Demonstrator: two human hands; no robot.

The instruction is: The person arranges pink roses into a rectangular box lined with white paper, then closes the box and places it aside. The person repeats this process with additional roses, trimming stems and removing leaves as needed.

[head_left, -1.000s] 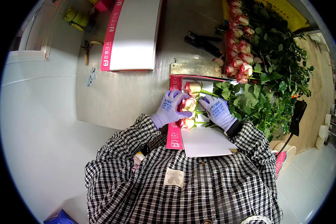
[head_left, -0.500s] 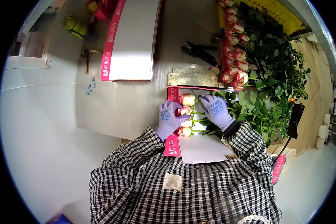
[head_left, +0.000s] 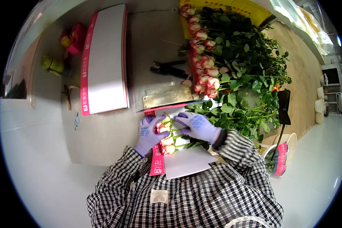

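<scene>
White lettering was noted on the pink-bordered stacked sheets point(head_left: 107, 60) and wrapping sheet point(head_left: 188, 166), dark on the yellow sheet point(head_left: 231, 7), blue on the gloves point(head_left: 197, 122); the grey table point(head_left: 144, 41) was set above a pale tiled floor point(head_left: 307, 171), where a cream bucket point(head_left: 292, 142) was found with a pink printed wrapper point(head_left: 280, 159) at its mouth. The row of roses point(head_left: 168, 146) was located on the wrapping sheet near a metal block point(head_left: 169, 95); the upper heads were held in the left hand point(head_left: 150, 133), thumb and fingers closed partway round them; the right hand point(head_left: 199, 127) was bent over the stems point(head_left: 180, 145), fingers nearly together, and whether any was gripped could not be told.
</scene>
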